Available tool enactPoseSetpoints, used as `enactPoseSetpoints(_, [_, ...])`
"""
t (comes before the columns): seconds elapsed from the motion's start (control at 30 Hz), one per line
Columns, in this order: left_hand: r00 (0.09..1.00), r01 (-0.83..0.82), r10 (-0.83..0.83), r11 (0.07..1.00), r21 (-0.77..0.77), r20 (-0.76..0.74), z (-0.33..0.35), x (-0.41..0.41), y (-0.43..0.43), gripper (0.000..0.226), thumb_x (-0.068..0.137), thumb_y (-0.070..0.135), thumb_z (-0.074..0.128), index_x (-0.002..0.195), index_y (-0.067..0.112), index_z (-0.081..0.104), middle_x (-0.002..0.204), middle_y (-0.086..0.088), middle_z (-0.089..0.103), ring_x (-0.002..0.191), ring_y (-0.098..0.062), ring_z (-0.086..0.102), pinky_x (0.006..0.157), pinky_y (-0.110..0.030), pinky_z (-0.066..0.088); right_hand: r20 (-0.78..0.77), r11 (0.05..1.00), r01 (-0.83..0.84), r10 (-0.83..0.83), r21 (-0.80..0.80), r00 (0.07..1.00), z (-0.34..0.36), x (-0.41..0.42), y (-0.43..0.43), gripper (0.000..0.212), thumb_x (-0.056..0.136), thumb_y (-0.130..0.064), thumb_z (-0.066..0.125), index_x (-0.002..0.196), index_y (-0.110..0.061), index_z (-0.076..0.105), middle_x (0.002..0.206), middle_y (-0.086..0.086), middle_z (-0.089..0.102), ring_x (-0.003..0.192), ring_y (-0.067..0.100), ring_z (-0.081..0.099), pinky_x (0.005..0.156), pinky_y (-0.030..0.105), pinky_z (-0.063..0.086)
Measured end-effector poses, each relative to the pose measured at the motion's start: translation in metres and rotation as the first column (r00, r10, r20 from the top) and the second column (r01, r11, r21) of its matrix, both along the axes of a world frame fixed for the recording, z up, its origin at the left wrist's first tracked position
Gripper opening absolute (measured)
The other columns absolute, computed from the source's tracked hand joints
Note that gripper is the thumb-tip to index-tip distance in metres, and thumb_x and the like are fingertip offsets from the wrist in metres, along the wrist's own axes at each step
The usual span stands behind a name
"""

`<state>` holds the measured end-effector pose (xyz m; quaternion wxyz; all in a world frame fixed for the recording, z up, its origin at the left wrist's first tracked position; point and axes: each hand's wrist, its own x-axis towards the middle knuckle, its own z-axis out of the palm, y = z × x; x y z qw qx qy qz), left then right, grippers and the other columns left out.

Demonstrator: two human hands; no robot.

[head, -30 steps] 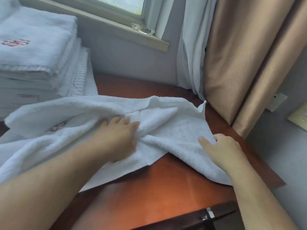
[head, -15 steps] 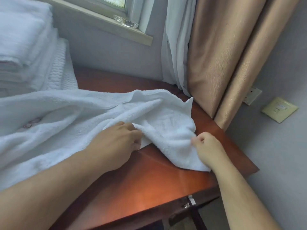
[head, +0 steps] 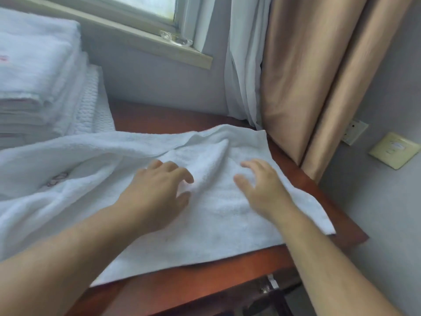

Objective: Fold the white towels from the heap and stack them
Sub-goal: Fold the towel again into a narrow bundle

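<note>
Soft daylight from the window [head: 145, 10]; mild motion blur throughout.

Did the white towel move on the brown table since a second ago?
Yes. The white terry towel now lies spread nearer the front edge of the red-brown wooden table, covering wood that was bare before.

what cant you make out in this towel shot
All in the head view:
The red embroidery on the spread towel: creased and blurred, unreadable.
The folded stack: cut off by the left edge, so no towel count.
The clear object on the windowsill: too small and blurred to identify.
The left hand and right hand: motion blur hides whether their fingers press the towel or hover.
</note>
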<state>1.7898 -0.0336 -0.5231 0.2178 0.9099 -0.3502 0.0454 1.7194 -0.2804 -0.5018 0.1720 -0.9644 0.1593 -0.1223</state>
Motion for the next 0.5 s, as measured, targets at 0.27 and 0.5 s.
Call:
enactPoseSetpoints(0.27, [0.976, -0.192, 0.178, 0.976, 0.103, 0.127, -0.001, 0.005, 0.095, 0.039, 0.102, 0.043, 0.038, 0.139, 0.039, 0.051, 0.147, 0.017, 0.043, 0.138, -0.012, 0.034, 0.112, -0.028, 0.022, -0.009, 0.962, -0.254, 0.254, -0.098, 0.967, -0.024, 0.062, 0.097, 0.041, 0.100, -0.046, 0.051, 0.128, -0.020, 0.064, 0.145, 0.000, 0.050, 0.139, 0.022, 0.037, 0.112, 0.035, 0.029])
enactPoseSetpoints(0.5, [0.837, -0.519, 0.525, 0.851, -0.079, 0.156, 0.021, 0.005, 0.174, 0.026, 0.091, 0.016, 0.060, 0.114, 0.025, 0.070, 0.117, 0.001, 0.060, 0.109, -0.028, 0.051, 0.093, -0.047, 0.045, -0.055, 0.788, -0.605, 0.603, -0.112, 0.796, -0.029, 0.102, 0.176, 0.044, 0.100, -0.047, 0.050, 0.132, -0.020, 0.062, 0.139, -0.002, 0.056, 0.132, 0.019, 0.045, 0.112, 0.035, 0.034])
